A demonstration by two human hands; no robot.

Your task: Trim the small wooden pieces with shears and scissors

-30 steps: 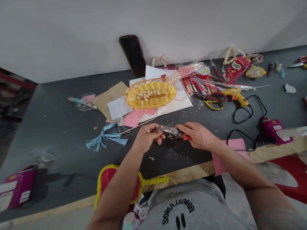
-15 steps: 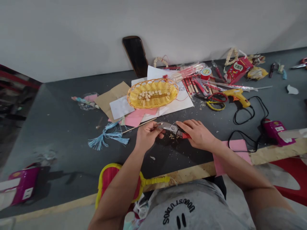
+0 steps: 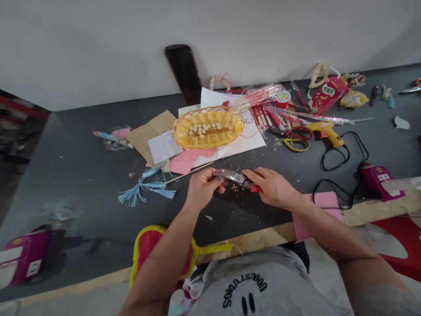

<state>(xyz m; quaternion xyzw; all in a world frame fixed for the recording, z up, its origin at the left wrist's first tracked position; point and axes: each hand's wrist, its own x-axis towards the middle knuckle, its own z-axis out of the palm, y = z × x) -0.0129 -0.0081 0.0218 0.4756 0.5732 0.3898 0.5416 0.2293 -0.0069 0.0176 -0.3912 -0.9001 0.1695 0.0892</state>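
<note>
My right hand is wrapped round the red handles of the pruning shears, whose metal blades point left. At the blade tips, my left hand is closed in a pinch; what its fingers hold is too small to make out. Small pale bits lie on the dark table just under the shears. A thin stick lies beyond my left hand. Behind both hands is a yellow woven basket with small pale flower-shaped pieces in it.
Blue tassels lie left of my hands. Scissors, a yellow glue gun with its black cord, and a red carton are at the right. A phone leans on the wall. A red-and-yellow fan-shaped item is beneath my left forearm.
The view has shifted slightly, so things at the left appear a little further left. Both hands keep nearly the same place and hold around the shears.
</note>
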